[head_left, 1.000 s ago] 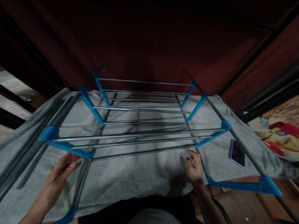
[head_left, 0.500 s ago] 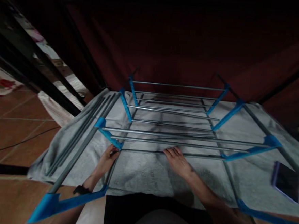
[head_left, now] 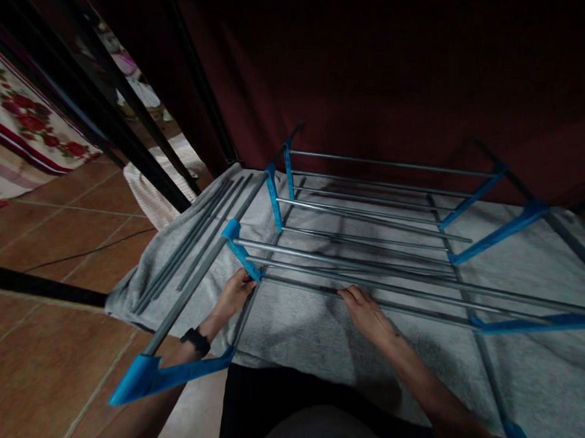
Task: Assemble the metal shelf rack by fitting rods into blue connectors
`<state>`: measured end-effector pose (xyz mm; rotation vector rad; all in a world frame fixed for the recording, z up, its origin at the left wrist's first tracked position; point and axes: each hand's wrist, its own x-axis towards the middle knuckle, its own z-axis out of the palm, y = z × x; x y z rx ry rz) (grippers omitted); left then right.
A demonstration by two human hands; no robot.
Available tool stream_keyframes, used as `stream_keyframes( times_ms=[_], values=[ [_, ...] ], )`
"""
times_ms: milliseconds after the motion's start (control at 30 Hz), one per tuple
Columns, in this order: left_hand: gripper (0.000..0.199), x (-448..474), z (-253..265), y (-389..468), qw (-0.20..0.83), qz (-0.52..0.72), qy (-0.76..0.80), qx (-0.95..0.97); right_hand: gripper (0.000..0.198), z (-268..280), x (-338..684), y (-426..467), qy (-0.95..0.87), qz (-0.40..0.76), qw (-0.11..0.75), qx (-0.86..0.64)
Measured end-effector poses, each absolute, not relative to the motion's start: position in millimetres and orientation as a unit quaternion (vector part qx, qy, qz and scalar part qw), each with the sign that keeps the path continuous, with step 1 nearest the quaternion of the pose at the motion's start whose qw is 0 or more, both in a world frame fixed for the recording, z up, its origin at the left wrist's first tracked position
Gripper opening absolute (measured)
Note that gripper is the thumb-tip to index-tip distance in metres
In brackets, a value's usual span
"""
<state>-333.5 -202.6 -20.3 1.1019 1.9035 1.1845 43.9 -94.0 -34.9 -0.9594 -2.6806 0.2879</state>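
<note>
A frame of grey metal rods and poles joined by blue plastic brackets lies across a grey blanket (head_left: 304, 340). My left hand (head_left: 237, 292), with a dark band on its wrist, is closed at the lower end of a blue bracket (head_left: 244, 255), where a crosswise rod meets it; the fingertips are partly hidden. Further right, my right hand (head_left: 363, 311) has its fingers curled over that same lower rod (head_left: 302, 286). Two more crosswise rods run just above it, including the upper rod (head_left: 369, 263). Another blue bracket (head_left: 540, 324) sits at the right end.
Several loose metal rods (head_left: 185, 248) lie on the blanket at left. A dark red cloth (head_left: 382, 85) hangs behind the frame. Black posts (head_left: 141, 162) and a thin cable (head_left: 90, 251) are on the left, over the tiled floor (head_left: 37, 354). A near-left blue bracket (head_left: 176, 374) crosses my left forearm.
The view has turned left, so the frame appears further right and the phone has nearly left the picture. Both hands remain at the same bracket and lower rod.
</note>
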Motion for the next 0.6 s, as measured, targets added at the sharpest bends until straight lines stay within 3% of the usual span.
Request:
stream_keyframes(
  times_ms=[400, 600],
  values=[
    [0.02, -319.4, -13.2, -208.2, 0.308, 0.438, 0.728, 0.429, 0.057, -42.5, 56.9, -96.8, -0.932, 0.115, 0.136, -0.315],
    [0.032, -308.2, -13.7, -208.7, 0.303, 0.449, 0.734, 0.409, 0.057, -41.2, 60.4, -95.8, -0.928, 0.149, 0.142, -0.311]
  ],
)
